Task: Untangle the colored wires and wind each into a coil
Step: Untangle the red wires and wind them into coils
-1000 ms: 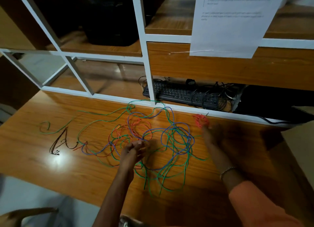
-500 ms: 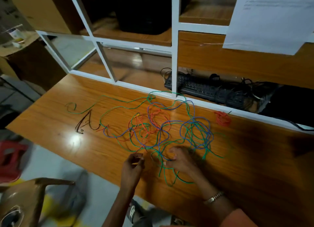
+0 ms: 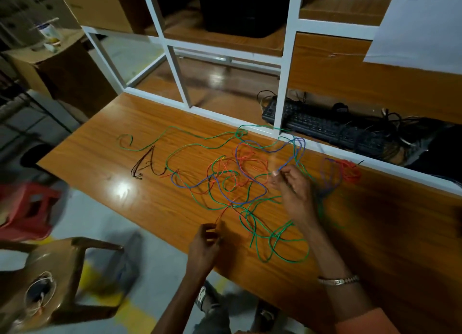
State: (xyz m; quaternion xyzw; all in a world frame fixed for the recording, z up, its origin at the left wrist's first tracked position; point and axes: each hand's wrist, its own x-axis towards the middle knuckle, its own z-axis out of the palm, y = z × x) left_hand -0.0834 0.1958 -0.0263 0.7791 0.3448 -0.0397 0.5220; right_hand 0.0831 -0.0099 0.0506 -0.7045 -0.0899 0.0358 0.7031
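1. A tangle of colored wires (image 3: 240, 181) lies spread over the middle of the wooden bench (image 3: 105, 163), with green, blue and orange strands looped over and under one another.
2. The left hand (image 3: 203, 246) sits at the near edge of the bench, fingers curled, pinching the end of an orange wire (image 3: 225, 212) that runs up from it into the tangle.
3. The right hand (image 3: 291, 186) hovers over the right part of the tangle, its fingertips (image 3: 276, 174) pinching a blue wire (image 3: 291, 156) that rises toward the back of the bench; motion blur hides the exact grip.
4. A green wire (image 3: 280, 243) makes large loops on the bench in front of the right forearm, which wears a metal bracelet (image 3: 338, 281).
5. A small red coil (image 3: 351, 171) lies by the back right of the bench, apart from the main tangle, with blurred blue and green strands just beside it.
6. A dark brown wire (image 3: 145, 166) lies in a few bends at the left end of the tangle, near a bright glare spot.
7. Behind the bench, a black keyboard (image 3: 322, 126) with dark cables rests on a low shelf inside a white frame.
8. A brown chair (image 3: 62, 271) and a red stool (image 3: 27, 208) stand on the floor at the left.
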